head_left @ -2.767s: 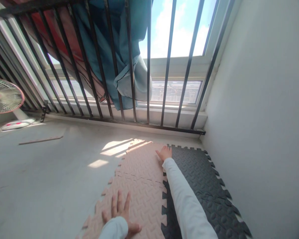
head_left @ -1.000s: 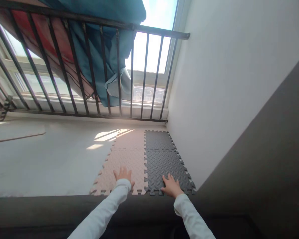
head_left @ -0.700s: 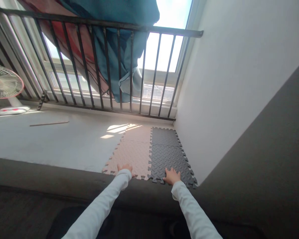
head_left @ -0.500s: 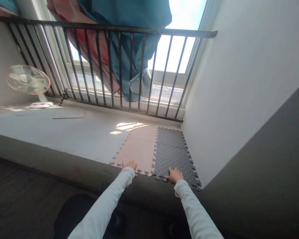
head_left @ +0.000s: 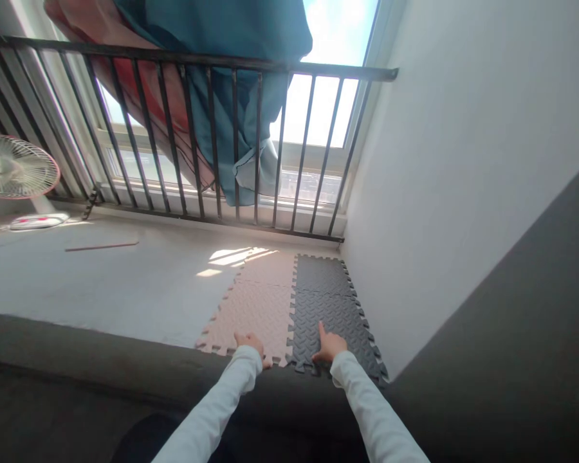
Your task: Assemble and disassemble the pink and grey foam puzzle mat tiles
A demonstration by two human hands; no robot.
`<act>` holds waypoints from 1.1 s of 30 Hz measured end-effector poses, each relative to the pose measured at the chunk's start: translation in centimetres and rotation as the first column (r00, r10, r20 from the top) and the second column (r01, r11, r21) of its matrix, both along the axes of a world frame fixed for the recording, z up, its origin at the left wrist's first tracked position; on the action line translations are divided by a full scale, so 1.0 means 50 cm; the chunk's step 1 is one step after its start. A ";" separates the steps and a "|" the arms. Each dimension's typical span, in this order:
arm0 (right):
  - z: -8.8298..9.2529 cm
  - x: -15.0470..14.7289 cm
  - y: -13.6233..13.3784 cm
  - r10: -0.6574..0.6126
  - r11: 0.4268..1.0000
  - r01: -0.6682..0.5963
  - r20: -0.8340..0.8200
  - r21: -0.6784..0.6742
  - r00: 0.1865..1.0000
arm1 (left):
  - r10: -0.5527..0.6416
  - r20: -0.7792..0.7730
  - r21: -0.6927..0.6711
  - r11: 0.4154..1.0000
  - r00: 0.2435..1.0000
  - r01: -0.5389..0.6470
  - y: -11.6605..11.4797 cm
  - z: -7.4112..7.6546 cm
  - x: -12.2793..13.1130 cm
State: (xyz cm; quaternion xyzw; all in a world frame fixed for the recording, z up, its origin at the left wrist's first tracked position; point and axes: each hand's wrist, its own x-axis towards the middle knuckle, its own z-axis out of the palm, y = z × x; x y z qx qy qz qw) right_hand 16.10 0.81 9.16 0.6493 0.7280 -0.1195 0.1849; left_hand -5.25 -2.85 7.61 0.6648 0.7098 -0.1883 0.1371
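Observation:
A pink foam mat (head_left: 251, 315) and a dark grey foam mat (head_left: 325, 308) lie side by side on the raised ledge, their toothed edges meeting. A seam crosses each mat near the back. My left hand (head_left: 251, 346) rests at the front edge of the pink mat, its fingers apart and the thumb low by the rim. Over the front part of the grey mat is my right hand (head_left: 330, 346), with its index finger stretched forward and its thumb out to the side. Neither hand visibly holds anything; how firmly they touch the mats I cannot tell.
A white wall (head_left: 439, 193) borders the grey mat on the right. Behind the ledge (head_left: 101, 289) runs a black metal railing (head_left: 193, 61), with blue and red curtains (head_left: 212, 128) at the window. A fan (head_left: 19, 170) and a thin strip (head_left: 101, 247) are on the left.
The view has shifted, so the fan and railing sit further left and the mats lower. My right hand's index finger now points forward, and its fingers look less flat than before.

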 end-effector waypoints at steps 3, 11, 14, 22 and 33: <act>-0.009 -0.008 0.010 0.004 1.000 -0.004 0.014 -0.021 1.000 | -0.065 0.064 0.047 0.997 0.996 0.062 0.000 -0.017 0.029; -0.008 -0.016 0.008 0.006 0.999 -0.004 0.037 -0.052 0.999 | -0.210 0.109 0.095 0.975 0.972 0.200 0.004 -0.055 0.070; -0.001 -0.020 0.007 0.002 0.998 0.001 0.040 -0.068 0.999 | -0.259 0.092 0.076 0.965 0.962 0.252 0.005 -0.040 0.064; -0.007 -0.021 0.018 0.005 0.993 -0.001 0.035 -0.118 0.999 | -0.348 0.098 0.181 0.927 0.932 0.328 -0.014 -0.046 0.067; -0.006 -0.024 0.020 0.008 0.994 -0.004 0.039 -0.113 0.999 | -0.195 0.168 0.113 0.978 0.966 0.178 0.011 -0.006 0.030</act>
